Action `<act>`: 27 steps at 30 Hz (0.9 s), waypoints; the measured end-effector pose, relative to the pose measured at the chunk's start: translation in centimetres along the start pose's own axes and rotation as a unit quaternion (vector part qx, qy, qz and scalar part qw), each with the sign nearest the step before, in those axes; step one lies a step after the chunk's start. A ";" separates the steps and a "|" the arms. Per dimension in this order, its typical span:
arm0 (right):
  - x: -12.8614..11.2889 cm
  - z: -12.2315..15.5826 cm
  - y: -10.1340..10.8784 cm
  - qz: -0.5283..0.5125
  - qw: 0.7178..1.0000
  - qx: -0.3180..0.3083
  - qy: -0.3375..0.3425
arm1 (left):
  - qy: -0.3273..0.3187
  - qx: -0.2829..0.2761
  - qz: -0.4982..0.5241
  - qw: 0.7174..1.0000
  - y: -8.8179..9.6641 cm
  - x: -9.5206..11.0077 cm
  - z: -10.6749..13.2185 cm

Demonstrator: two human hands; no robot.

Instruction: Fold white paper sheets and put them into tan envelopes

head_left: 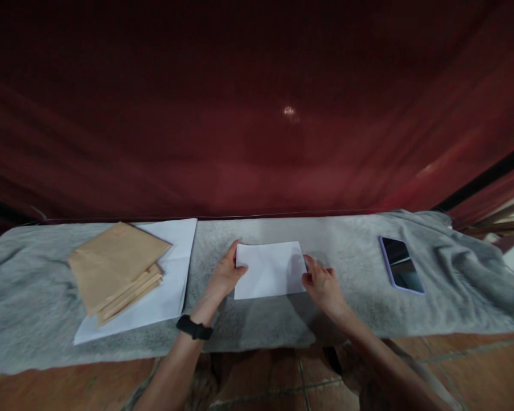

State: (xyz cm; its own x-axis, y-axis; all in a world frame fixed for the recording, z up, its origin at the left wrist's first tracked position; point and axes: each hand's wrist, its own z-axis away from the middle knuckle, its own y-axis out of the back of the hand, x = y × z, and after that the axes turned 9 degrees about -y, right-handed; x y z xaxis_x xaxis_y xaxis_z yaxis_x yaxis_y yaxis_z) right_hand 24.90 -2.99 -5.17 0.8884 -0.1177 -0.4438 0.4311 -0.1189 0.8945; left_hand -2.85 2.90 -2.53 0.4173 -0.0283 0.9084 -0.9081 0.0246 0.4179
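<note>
A small white rectangle of paper (270, 270) lies in front of me on a grey cloth; I cannot tell how many layers it has. My left hand (228, 273), with a black band on its wrist, grips the paper's left edge, thumb on top and fingers at the side and beneath. At the opposite edge, my right hand (321, 281) pinches the paper's right side with its fingers curled. Its fingertips are partly hidden.
Left of my hands, several brown envelopes (120, 257) lie on larger white sheets (177, 274). A phone (401, 265) rests at the right on the grey cloth (351, 245). Dark red fabric (257, 142) rises behind; tiled floor (60, 383) shows below.
</note>
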 end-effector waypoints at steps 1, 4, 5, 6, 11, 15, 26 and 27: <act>-0.1 0.1 0.1 0.019 1.000 -0.005 0.002 | -0.009 0.000 -0.067 0.998 -0.1 -0.1 0.0; -0.1 0.2 0.5 0.051 0.999 -0.014 0.007 | -0.032 -0.012 -0.233 0.972 -0.4 -0.1 0.3; -0.1 0.2 0.7 0.061 0.998 -0.015 0.009 | -0.041 -0.013 -0.273 0.961 -0.6 0.0 0.5; -0.1 0.1 0.9 0.073 0.997 -0.015 0.010 | -0.053 -0.006 -0.310 0.949 -0.9 0.2 0.8; -0.9 -0.1 0.9 0.050 0.998 0.021 0.041 | -0.175 0.039 -0.430 0.885 -4.4 0.5 2.9; -3.0 0.5 -1.0 -0.041 0.985 0.020 0.165 | -0.266 -0.021 -0.433 0.861 -8.5 0.0 5.1; -4.1 1.3 -3.6 0.063 0.978 0.007 0.199 | -0.275 -0.024 -0.461 0.843 -9.8 -1.6 6.1; -4.0 1.3 -3.6 0.070 0.977 0.013 0.198 | -0.278 -0.024 -0.463 0.841 -9.6 -1.6 6.1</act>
State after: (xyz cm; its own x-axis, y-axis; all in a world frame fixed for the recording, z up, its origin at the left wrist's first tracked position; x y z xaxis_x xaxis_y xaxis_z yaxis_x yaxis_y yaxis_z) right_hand 19.61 -3.39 -6.72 0.9321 0.2566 -0.2557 0.3007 -0.1540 0.9412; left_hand 5.00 -3.36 -8.14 0.8527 -0.5200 0.0507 -0.1943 -0.2254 0.9547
